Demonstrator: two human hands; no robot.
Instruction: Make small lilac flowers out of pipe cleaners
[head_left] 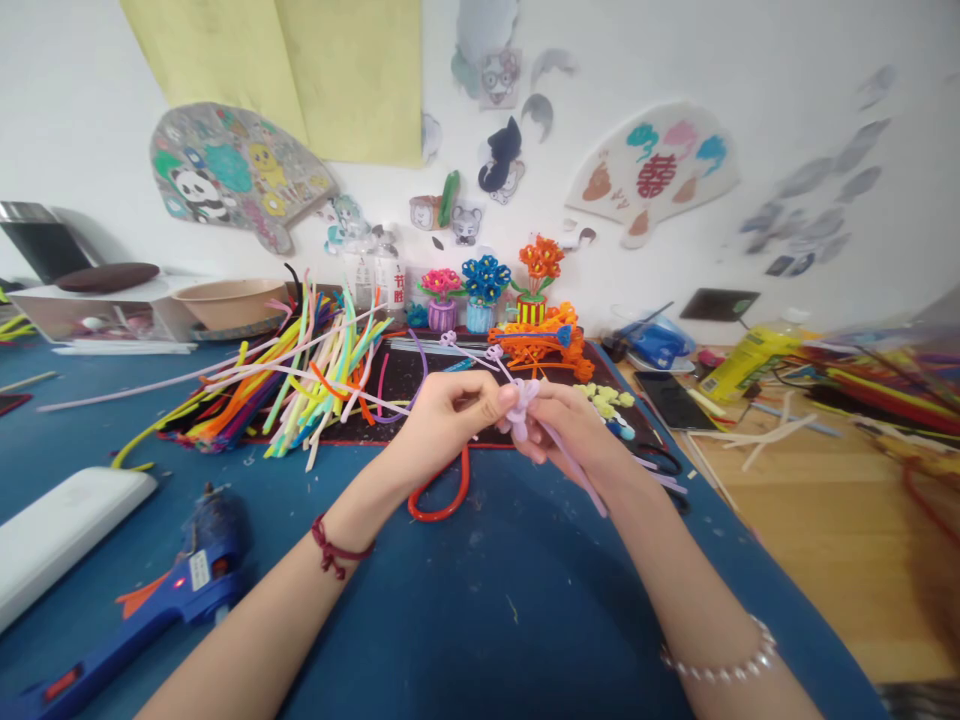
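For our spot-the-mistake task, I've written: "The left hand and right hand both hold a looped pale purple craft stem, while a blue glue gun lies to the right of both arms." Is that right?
Not quite. The head view shows the blue glue gun to the left of both arms; the left hand and right hand do hold the looped pale purple craft stem.

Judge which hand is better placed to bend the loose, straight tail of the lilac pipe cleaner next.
Probably the right hand: the tail hangs along its edge, while the left hand sits farther off, across the lilac loops.
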